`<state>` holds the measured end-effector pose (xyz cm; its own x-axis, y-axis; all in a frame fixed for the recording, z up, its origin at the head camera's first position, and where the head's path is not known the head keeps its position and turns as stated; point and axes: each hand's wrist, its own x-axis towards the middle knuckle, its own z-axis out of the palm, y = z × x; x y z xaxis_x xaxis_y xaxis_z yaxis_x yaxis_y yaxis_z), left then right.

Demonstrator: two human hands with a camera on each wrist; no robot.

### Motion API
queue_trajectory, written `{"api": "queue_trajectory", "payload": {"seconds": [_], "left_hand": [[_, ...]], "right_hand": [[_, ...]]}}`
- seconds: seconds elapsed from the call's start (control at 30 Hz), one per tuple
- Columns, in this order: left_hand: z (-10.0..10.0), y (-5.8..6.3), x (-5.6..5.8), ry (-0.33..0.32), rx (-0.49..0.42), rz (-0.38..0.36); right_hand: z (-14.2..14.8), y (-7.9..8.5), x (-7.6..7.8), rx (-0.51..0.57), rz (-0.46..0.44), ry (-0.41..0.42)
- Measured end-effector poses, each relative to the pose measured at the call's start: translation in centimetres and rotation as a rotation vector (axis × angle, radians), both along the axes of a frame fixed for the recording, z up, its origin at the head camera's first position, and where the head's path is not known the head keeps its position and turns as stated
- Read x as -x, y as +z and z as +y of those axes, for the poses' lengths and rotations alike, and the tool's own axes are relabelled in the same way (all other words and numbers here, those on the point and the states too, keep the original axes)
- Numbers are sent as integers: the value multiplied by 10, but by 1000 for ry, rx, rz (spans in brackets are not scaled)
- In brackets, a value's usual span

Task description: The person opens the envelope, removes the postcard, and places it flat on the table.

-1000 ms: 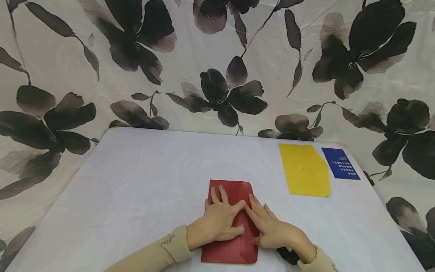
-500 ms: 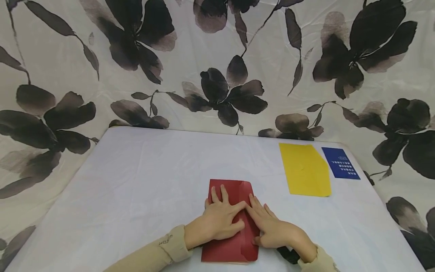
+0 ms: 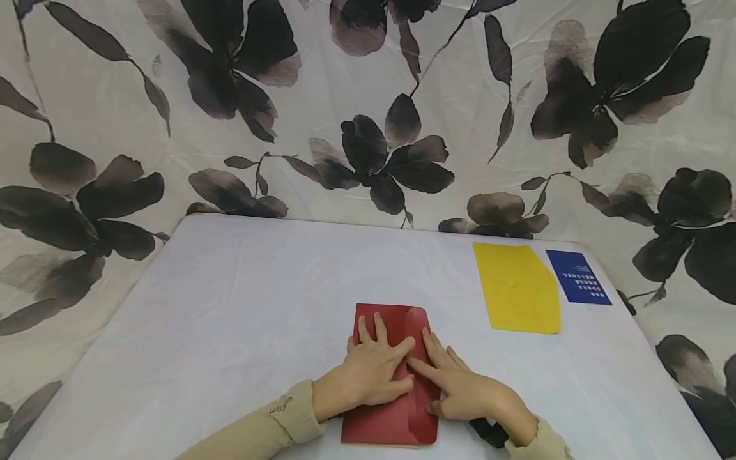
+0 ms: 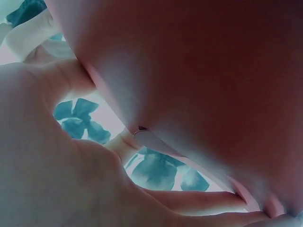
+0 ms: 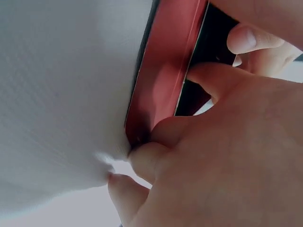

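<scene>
A red paper envelope (image 3: 374, 429) lies on the white tabletop, its long flap (image 3: 422, 429) running down the right side. My left hand (image 3: 368, 374) rests on the envelope with fingers spread, the fingertips toward its far end. Along the right edge, my right hand (image 3: 460, 384) presses the flap with extended fingers, its index fingertip at the flap's inner edge, just below the left index finger. In the right wrist view, the flap (image 5: 168, 61) stands a little apart from the dark body of the envelope. The left wrist view has the red surface (image 4: 203, 71) close by my left fingers (image 4: 71, 82).
A yellow envelope (image 3: 514, 287) lies flat at the back right of the white table (image 3: 230, 306). Beside it, near the right edge, is a blue card (image 3: 577, 276) with white print. A floral cloth (image 3: 305, 76) hangs behind the table.
My right index finger has slid from beside the left index fingertip toward me and slightly left over the flap. The left hand and the envelope have stayed nearly still.
</scene>
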<state>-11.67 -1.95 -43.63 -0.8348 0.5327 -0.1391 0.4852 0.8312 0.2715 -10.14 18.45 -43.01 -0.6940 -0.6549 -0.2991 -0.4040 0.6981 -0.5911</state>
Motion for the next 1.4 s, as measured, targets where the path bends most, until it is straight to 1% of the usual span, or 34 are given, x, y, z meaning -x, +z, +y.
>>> {"api": "queue_trajectory", "payload": {"seconds": [0.2, 0.3, 0.43, 0.53, 0.73, 0.83, 0.93, 1.03, 1.4], "left_hand": [[0, 2, -1, 8, 25, -12], [0, 3, -3, 12, 50, -15], [0, 5, -3, 2, 91, 15], [0, 6, -3, -11, 100, 36], [1, 6, -2, -9, 131, 51], [1, 4, -3, 7, 144, 43], [1, 3, -4, 18, 140, 35], [1, 1, -3, 26, 135, 31], [3, -3, -3, 35, 142, 44]], "right_hand": [[-4, -5, -4, -13, 159, 10], [-5, -5, -4, 2, 181, -4], [-5, -5, -3, 21, 207, -35], [-5, -6, -3, 27, 224, -55], [-4, -5, -2, 38, 219, -64], [-3, -5, 0, 55, 188, -70], [-2, -4, 2, 69, 145, -79], [-2, -3, 4, 72, 122, -82], [1, 1, 6, 82, 144, -96]]}}
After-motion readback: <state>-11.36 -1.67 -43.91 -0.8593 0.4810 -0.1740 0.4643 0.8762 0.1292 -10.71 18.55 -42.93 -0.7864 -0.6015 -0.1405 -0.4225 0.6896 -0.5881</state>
